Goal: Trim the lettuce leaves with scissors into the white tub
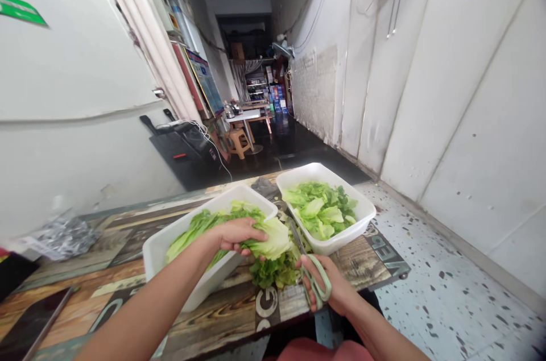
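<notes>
1. My left hand (240, 232) is clamped on lettuce leaves (273, 240) above the loose-greens pile (277, 274).
2. My right hand (336, 282) grips scissors (297, 237), right of the pile.
3. Trimming appears underway; cutting calls for scissors meeting leaf.

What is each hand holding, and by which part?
The left hand holds leafy greens near one end, the pale part jutting beyond the grip. The right hand holds scissors by their pale green handles.

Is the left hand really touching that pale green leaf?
Touching. The head view shows the left hand gripping the leaf, its thumb lying over one end.
</notes>
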A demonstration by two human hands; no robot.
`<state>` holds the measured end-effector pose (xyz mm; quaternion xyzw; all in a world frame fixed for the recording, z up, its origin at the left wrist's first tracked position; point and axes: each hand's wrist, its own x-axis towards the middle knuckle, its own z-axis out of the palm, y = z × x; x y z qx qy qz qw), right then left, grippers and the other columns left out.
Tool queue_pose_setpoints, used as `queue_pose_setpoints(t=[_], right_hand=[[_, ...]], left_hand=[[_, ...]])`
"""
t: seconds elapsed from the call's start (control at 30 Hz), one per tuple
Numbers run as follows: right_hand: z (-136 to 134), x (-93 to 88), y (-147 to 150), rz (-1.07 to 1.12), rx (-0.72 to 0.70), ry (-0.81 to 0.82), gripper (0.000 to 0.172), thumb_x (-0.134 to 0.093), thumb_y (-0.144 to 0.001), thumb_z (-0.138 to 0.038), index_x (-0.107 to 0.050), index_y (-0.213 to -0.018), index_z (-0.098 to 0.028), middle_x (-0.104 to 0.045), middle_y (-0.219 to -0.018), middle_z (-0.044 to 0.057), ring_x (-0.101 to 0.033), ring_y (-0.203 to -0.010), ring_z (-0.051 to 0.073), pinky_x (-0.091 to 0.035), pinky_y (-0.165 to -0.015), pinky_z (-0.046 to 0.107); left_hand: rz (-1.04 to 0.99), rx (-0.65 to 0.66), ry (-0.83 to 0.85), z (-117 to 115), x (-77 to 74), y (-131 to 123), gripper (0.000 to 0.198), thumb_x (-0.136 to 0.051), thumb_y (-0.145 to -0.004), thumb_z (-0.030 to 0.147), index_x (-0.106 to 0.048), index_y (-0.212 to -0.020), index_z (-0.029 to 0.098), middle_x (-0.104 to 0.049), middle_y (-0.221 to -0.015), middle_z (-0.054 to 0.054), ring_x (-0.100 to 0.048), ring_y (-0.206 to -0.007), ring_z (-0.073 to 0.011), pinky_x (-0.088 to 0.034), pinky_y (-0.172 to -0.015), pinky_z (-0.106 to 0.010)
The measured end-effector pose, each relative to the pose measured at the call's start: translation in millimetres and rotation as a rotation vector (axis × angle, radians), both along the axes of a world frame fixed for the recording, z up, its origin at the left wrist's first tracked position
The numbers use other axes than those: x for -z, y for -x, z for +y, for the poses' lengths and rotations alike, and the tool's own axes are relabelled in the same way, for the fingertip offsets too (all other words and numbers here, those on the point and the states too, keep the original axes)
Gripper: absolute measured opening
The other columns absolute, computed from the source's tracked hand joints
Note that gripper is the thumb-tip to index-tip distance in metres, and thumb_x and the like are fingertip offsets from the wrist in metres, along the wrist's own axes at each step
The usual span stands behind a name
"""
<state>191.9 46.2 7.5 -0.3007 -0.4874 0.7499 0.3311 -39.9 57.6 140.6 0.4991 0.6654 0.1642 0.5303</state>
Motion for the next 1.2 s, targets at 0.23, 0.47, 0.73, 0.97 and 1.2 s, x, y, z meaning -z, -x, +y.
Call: queue_pose_setpoints(t=[0.23,0.47,0.73,0.97,1.2], right_hand=[[-5,18.2,-2,0.059,-0.078,-0.001,0.064,-0.067,-0.068,-0.073,-0.052,-0.096,-0.016,-0.052,-0.053,-0.008,-0.046,-0.036,0.007,-0.043,-0.034,0.019],[-5,18.0,-10,-0.007,-0.046,0.016,0.068,-0.065,-0.070,-0.074,-0.049,-0.103,-0.017,-0.052,-0.054,-0.008,-0.047,-0.037,0.007,-0.042,-0.035,0.018],[-5,29.8,2,-0.045,-0.078,0.003,0.069,-0.062,-0.071,-0.075,-0.048,-0.105,-0.017,-0.051,-0.055,-0.009,-0.047,-0.038,0.007,-0.042,-0.036,0.019],[-13,20.1,-8,-0.082,-0.063,-0.034,0.065,-0.059,-0.074,-0.076,-0.049,-0.098,-0.017,-0.050,-0.056,-0.008,-0.045,-0.039,0.005,-0.038,-0.037,0.016],[-17,20.1,-10,-0.080,-0.115,-0.105,0.057,-0.057,-0.075,-0.076,-0.047,-0.082,-0.020,-0.049,-0.051,-0.008,-0.045,-0.035,0.005,-0.038,-0.034,0.016]], left_hand=[[-0.455,0.094,-0.316,50,-53.3,-29,0.049,-0.087,-0.061,0.031,-0.067,-0.101,0.012,-0.070,-0.109,-0.016,-0.070,-0.087,-0.0226,-0.057,-0.072,-0.032],[-0.261,0.112,-0.578,83,-56.1,8,0.068,-0.083,-0.067,0.032,-0.058,-0.129,0.019,-0.061,-0.132,-0.017,-0.060,-0.118,-0.0283,-0.045,-0.101,-0.046],[0.965,0.181,-0.596,97,20.9,98,0.044,-0.061,-0.073,0.006,-0.071,-0.115,0.015,-0.067,-0.124,-0.013,-0.058,-0.119,-0.0291,-0.040,-0.103,-0.035],[1.060,0.208,-0.671,112,41.1,84,0.024,-0.061,-0.071,0.008,-0.075,-0.088,0.018,-0.073,-0.096,-0.013,-0.056,-0.112,-0.0330,-0.029,-0.105,-0.050],[1.096,-0.018,-0.763,79,8.1,94,0.017,-0.052,-0.071,0.001,-0.061,-0.064,0.014,-0.069,-0.088,-0.019,-0.058,-0.106,-0.0338,-0.034,-0.099,-0.046]])
